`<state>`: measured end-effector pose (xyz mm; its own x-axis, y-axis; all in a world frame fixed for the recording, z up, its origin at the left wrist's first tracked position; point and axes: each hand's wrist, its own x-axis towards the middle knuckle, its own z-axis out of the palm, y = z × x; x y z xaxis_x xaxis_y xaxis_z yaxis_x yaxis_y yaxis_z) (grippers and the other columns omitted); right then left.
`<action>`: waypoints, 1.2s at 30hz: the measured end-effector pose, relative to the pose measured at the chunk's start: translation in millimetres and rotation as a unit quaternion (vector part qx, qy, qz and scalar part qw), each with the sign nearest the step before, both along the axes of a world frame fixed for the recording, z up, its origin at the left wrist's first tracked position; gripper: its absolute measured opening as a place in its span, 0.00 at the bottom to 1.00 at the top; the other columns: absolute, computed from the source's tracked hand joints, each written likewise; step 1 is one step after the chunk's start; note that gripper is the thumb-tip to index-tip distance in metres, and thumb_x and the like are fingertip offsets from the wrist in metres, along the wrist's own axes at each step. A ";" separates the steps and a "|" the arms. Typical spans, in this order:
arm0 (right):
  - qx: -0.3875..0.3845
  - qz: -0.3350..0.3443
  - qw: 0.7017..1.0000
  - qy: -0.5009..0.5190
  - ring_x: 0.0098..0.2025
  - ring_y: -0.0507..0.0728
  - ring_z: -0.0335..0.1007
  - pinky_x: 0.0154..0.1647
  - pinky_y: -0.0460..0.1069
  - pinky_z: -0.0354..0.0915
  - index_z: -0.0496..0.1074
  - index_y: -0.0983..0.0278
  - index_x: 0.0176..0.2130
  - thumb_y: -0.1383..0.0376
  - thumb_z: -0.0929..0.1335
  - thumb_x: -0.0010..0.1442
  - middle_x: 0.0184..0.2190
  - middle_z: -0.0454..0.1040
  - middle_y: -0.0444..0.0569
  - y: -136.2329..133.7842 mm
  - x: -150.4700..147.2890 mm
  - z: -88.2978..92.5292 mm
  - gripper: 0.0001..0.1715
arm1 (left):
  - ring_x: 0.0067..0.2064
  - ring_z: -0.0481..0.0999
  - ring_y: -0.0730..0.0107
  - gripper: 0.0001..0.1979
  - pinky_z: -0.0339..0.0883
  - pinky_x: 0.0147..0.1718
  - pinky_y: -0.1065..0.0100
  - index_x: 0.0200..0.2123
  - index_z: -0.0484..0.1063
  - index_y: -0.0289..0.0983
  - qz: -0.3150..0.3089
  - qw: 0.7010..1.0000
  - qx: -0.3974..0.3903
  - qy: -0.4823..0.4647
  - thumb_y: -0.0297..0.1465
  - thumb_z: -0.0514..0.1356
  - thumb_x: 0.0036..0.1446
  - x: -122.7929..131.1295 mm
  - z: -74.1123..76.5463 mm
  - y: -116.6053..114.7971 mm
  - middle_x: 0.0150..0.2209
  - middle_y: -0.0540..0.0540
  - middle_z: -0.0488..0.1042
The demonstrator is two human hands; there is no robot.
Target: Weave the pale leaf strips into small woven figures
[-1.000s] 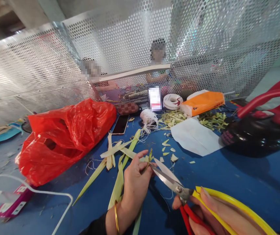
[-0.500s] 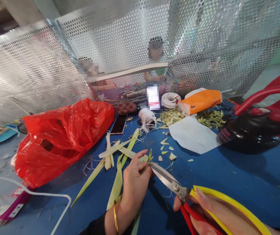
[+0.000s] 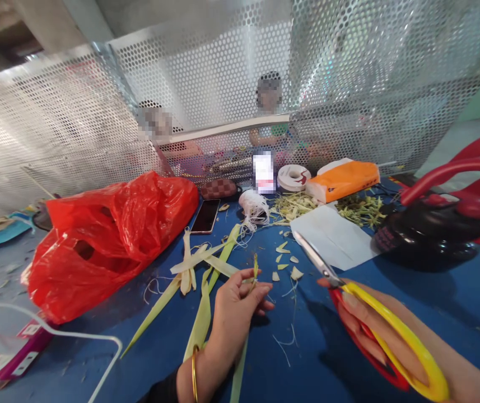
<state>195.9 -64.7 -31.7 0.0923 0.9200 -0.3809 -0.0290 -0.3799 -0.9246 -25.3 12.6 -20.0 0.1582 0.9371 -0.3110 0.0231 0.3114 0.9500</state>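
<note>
My left hand point(image 3: 234, 309) is closed in a pinch around a green leaf strip point(image 3: 255, 264), whose narrow tip stands up above the fingers. My right hand point(image 3: 374, 319) grips scissors point(image 3: 318, 259) with red and yellow handles. The blades look closed and point up and left, away from the left hand, over the edge of a white paper sheet point(image 3: 335, 235). Long pale-green leaf strips point(image 3: 200, 322) lie beside and beneath my left wrist. Small leaf clippings point(image 3: 282, 267) and loose white threads point(image 3: 285, 342) are scattered between the hands.
A red plastic bag point(image 3: 113, 240) fills the left side, beside a phone point(image 3: 205, 216) and a white thread ball point(image 3: 254, 206). Behind are a ribbon spool point(image 3: 293, 177) and an orange tissue pack point(image 3: 343, 180). A black pot-like object point(image 3: 428, 235) stands right. Perforated metal screen point(image 3: 206, 73) borders the table.
The scissors have moved right and up, away from the left hand, and their blades have come together. My left hand keeps its pinch on the leaf strip, its other fingers slightly loosened.
</note>
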 end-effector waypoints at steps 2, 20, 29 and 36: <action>0.038 0.007 0.987 -0.154 0.31 0.61 0.78 0.22 0.47 0.68 0.65 0.57 0.58 0.51 0.68 0.55 0.34 0.79 0.52 9.2 13.3 0.9 0.33 | 0.23 0.76 0.73 0.18 0.65 0.21 0.74 0.41 0.69 0.33 -0.012 1.000 -0.014 -0.003 0.36 0.66 0.48 -0.2 -2.8 -0.1 0.32 0.42 0.80; 0.374 0.090 0.710 -0.590 0.43 0.63 0.76 0.42 0.55 0.74 0.74 0.64 0.48 0.61 0.63 0.64 0.43 0.77 0.58 19.7 10.1 6.0 0.16 | 0.23 0.74 0.74 0.11 0.60 0.20 0.75 0.31 0.78 0.33 -0.085 0.995 0.047 -0.029 0.37 0.65 0.50 -0.5 0.1 -9.3 0.30 0.42 0.80; 0.508 0.416 0.621 -0.428 0.60 0.57 0.66 0.59 0.50 0.64 0.61 0.55 0.62 0.62 0.62 0.68 0.56 0.73 0.46 3.1 -43.1 7.0 0.25 | 0.49 0.74 0.59 0.11 0.66 0.43 0.68 0.28 0.82 0.38 -0.072 0.987 0.140 -0.034 0.38 0.64 0.52 -22.3 53.7 -3.5 0.47 0.41 0.78; 0.393 0.311 0.705 -0.501 0.68 0.70 0.48 0.65 0.65 0.52 0.50 0.68 0.68 0.43 0.64 0.59 0.67 0.52 0.64 38.8 -20.7 3.3 0.50 | 0.42 0.76 0.66 0.12 0.67 0.41 0.71 0.27 0.81 0.36 -0.012 0.982 0.132 -0.133 0.39 0.66 0.51 -31.7 113.3 -1.8 0.43 0.42 0.80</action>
